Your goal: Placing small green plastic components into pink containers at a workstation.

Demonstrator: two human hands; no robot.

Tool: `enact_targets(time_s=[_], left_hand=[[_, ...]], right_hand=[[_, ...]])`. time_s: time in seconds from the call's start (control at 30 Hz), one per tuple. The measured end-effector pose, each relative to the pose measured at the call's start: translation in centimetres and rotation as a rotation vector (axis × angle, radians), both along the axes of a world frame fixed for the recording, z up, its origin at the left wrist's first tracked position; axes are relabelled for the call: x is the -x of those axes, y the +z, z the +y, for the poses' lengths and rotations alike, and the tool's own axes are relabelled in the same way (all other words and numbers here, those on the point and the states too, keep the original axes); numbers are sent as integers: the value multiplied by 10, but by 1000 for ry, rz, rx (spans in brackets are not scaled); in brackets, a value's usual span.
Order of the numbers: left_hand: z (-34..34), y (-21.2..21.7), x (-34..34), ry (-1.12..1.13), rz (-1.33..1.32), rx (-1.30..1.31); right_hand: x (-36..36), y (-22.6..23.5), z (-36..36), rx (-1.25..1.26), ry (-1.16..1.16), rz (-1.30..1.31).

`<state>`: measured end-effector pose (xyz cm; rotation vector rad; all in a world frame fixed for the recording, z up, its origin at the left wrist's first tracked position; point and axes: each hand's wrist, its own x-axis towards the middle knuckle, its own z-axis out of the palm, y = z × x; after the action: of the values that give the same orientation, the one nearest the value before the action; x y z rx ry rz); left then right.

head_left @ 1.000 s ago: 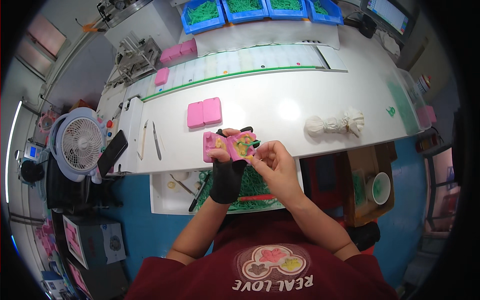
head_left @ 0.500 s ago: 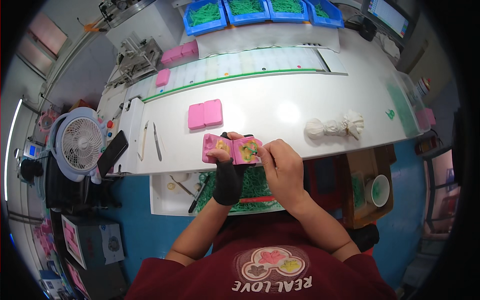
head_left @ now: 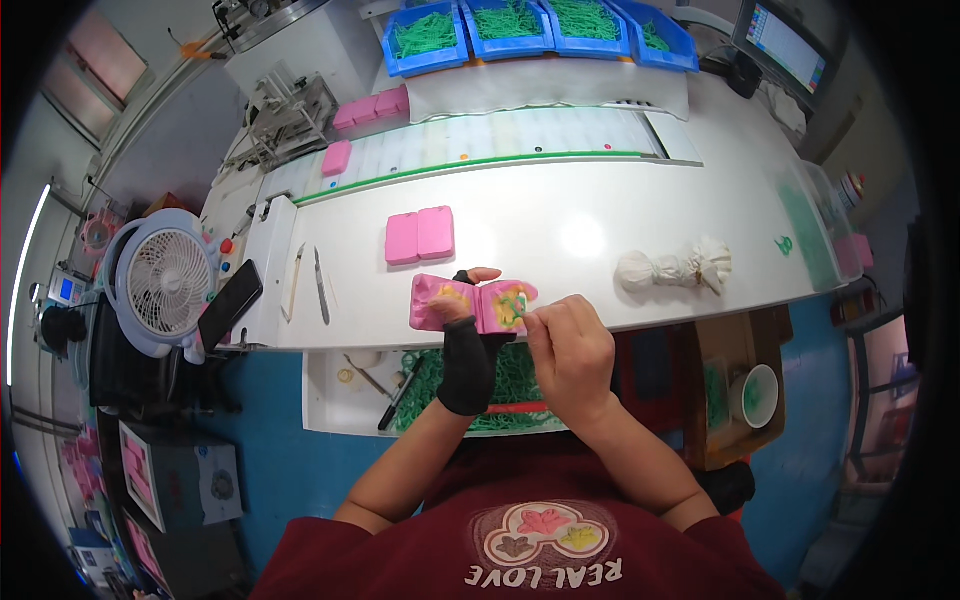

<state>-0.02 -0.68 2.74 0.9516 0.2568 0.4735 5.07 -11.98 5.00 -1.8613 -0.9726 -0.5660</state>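
White bench (head_left: 600,215): both hands' grip clamped on open pink mold (head_left: 472,304) (left hand (head_left: 462,345) gloved, right hand (head_left: 568,352) bare); beyond mold, blue bins (head_left: 520,30) hold green strands.

A long white counter (head_left: 600,215) spans the room above a blue floor (head_left: 290,470). Blue bins (head_left: 520,25) of green strands line its far edge, beside a monitor (head_left: 790,35). A white fan (head_left: 165,285) stands at the left end.
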Motion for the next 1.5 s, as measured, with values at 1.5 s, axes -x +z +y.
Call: enact_targets(time_s=[1.5], left_hand=[[7,27,14,-141,235,-622]], right_hand=[[3,-13,-12,-236,204,834]])
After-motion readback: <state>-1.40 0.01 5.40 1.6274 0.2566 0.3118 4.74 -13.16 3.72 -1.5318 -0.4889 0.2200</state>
